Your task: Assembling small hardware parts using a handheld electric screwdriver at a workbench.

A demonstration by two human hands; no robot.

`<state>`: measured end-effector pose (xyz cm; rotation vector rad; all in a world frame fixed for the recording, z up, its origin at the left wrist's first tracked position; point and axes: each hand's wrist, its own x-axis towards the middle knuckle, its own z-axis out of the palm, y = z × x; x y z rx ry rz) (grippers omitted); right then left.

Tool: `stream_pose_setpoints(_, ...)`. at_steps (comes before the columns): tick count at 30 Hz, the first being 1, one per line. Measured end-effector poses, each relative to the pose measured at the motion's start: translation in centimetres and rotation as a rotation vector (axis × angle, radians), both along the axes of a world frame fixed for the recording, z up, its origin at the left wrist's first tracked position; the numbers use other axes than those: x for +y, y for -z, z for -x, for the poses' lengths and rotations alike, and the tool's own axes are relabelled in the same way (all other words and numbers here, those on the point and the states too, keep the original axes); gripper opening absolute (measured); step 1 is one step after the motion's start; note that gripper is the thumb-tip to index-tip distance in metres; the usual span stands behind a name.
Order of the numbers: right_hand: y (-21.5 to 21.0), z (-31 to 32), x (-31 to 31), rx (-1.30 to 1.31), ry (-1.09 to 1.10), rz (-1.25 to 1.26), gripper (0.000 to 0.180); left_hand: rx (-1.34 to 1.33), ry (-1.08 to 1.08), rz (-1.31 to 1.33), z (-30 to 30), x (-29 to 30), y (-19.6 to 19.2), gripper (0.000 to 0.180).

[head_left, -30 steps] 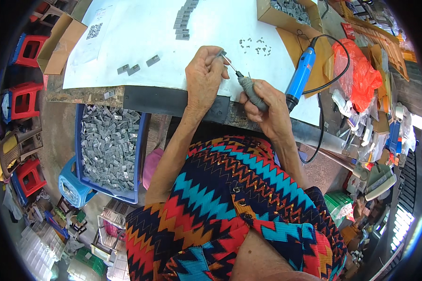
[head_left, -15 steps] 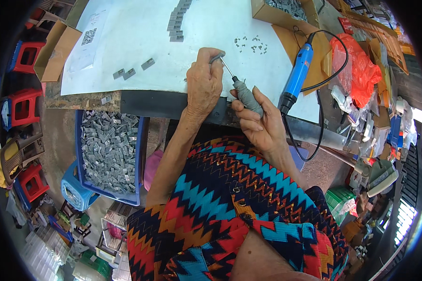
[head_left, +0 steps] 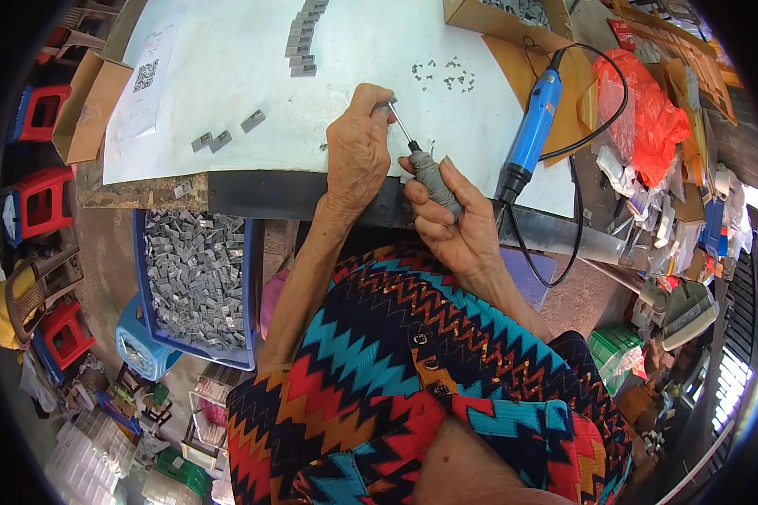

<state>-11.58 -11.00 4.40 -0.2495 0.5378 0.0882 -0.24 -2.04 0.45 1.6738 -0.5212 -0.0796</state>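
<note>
My left hand (head_left: 358,151) is closed, pinching a small grey block (head_left: 387,103) that its fingers mostly hide. In my right hand (head_left: 459,220) lies a screwdriver (head_left: 435,178) whose handle is wrapped in grey cloth or tape. Its thin metal shaft slants up and left, the tip reaching the block at my left fingertips. Beyond the hands, many tiny dark screws (head_left: 448,81) are scattered on the white sheet (head_left: 370,42). A row of grey blocks (head_left: 301,59) runs toward the far edge. Left of my hands lie three loose blocks, one of them a grey block (head_left: 253,121) set slightly apart.
A blue corded power tool (head_left: 531,126) lies at the right, its black cable looping past the table edge. Below the table's left side stands a blue bin (head_left: 248,286) full of grey blocks. Cardboard boxes (head_left: 91,109) flank the sheet; a red plastic bag (head_left: 648,126) is farther right.
The whole view has shifted slightly. My left fingers now cover more of the grey block. Both hands keep nearly the same pose, with the screwdriver tip still at the block.
</note>
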Motion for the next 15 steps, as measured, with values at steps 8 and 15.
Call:
stream_pose_setpoints(8,-1.7,-0.7,0.9,0.039,-0.04,0.438,0.04,-0.011,0.032,-0.055,-0.1,0.0,-0.4,0.013)
stream_pose_setpoints(15,-2.1,-1.7,-0.3,0.023,-0.16,0.766,0.024,0.045,0.009,-0.084,-0.2,0.4,-0.1,0.012)
